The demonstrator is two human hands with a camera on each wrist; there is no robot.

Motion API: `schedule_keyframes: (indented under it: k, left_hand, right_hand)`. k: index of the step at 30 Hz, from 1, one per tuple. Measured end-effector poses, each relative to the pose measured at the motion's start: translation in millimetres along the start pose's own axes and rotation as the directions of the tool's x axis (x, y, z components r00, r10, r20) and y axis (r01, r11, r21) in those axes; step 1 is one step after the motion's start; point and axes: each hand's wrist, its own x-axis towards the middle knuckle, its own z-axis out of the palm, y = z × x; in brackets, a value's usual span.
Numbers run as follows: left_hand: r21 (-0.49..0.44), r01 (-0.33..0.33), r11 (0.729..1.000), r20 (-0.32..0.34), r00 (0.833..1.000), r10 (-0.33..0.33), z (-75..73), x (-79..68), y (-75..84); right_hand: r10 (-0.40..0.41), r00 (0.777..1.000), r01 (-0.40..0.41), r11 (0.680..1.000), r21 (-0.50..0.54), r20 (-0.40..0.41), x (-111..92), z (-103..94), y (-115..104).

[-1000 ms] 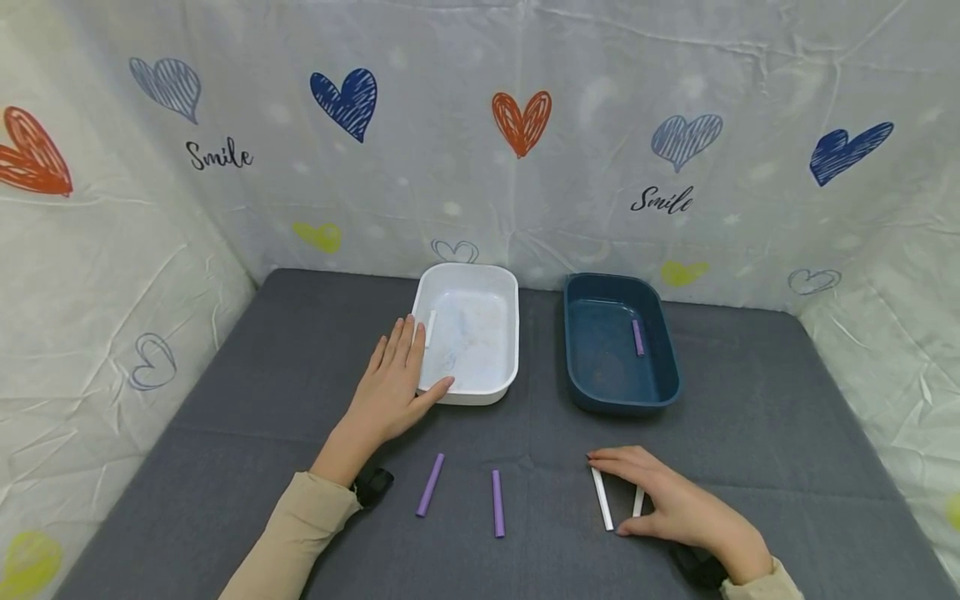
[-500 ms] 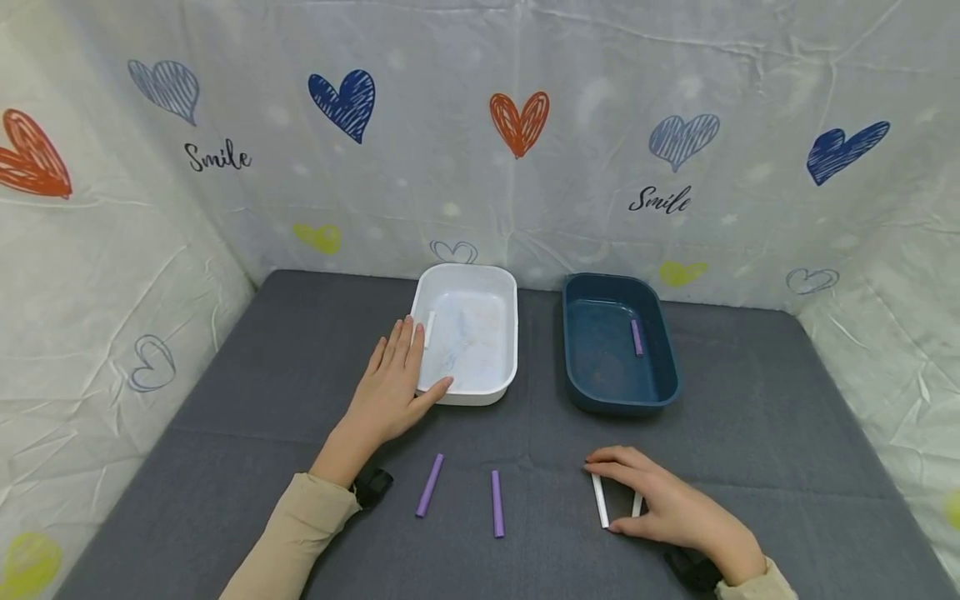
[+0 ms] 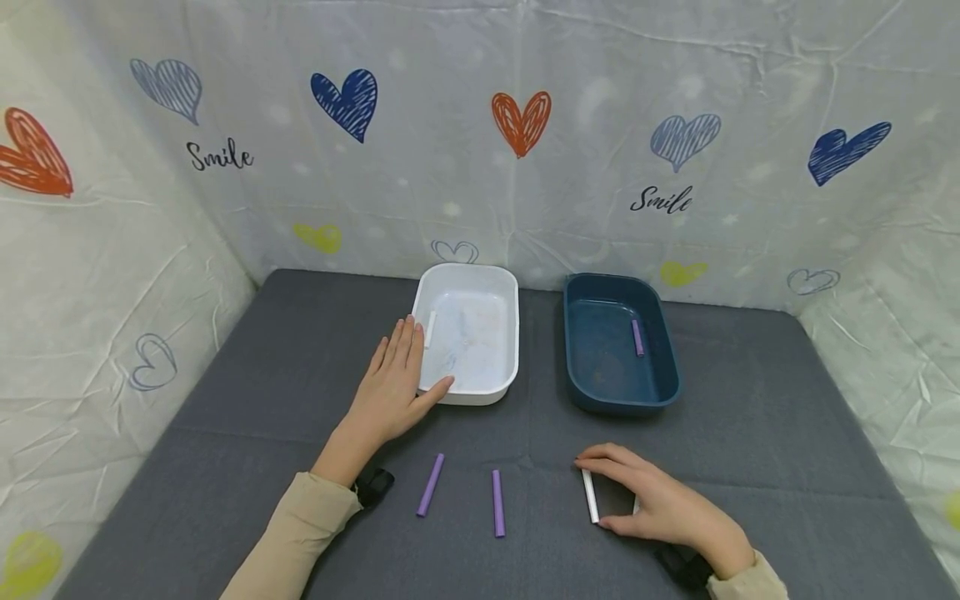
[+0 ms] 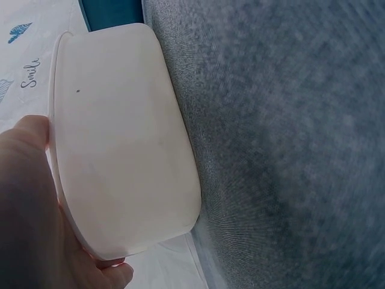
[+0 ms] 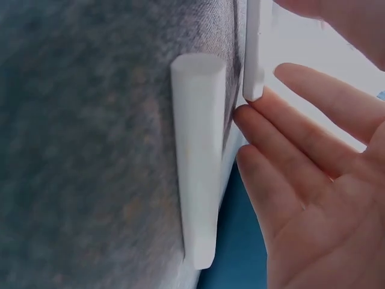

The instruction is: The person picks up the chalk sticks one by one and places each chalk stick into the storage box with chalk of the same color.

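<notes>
Through the head view I see creased white cloth (image 3: pixel 435 187) hanging behind the worktop (image 3: pixel 750 392) and along both its sides. On the back stretch I read "Smile" lettering (image 3: pixel 220 155) twice, among orange, dark blue, pale blue and yellow hearts (image 3: pixel 347 104). Dark grey fabric (image 3: pixel 277 392) covers the worktop.

Back cloth (image 3: pixel 442 50) reads "Smile" (image 3: pixel 220 155) in black script at left, second "Smile" (image 3: pixel 662 199) right of centre. Left wrist view shows one too, turned sideways.
</notes>
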Motion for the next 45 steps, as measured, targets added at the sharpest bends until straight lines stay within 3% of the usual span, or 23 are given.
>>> schedule_keyframes:
  k: [14, 31, 45]
  left_hand:
    - [-0.011, 0.005, 1.000, 0.004, 1.000, -0.005, 1.3, 1.0, 0.0]
    - [-0.020, 0.008, 1.000, 0.001, 1.000, -0.008, 1.2, 1.2, 0.2]
    - [-0.022, -0.004, 1.000, -0.017, 1.000, 0.004, 1.8, 1.1, 0.8]
  right_hand:
    - [-0.017, 0.998, 0.017, 1.000, -0.003, 0.066, 34.8, -5.1, -6.2]
    - [-0.158, 0.987, 0.158, 0.987, -0.026, 0.009, 70.1, -24.5, -22.3]
    - [-0.179, 0.983, 0.179, 0.984, -0.012, -0.027, 100.5, -39.6, -34.4]
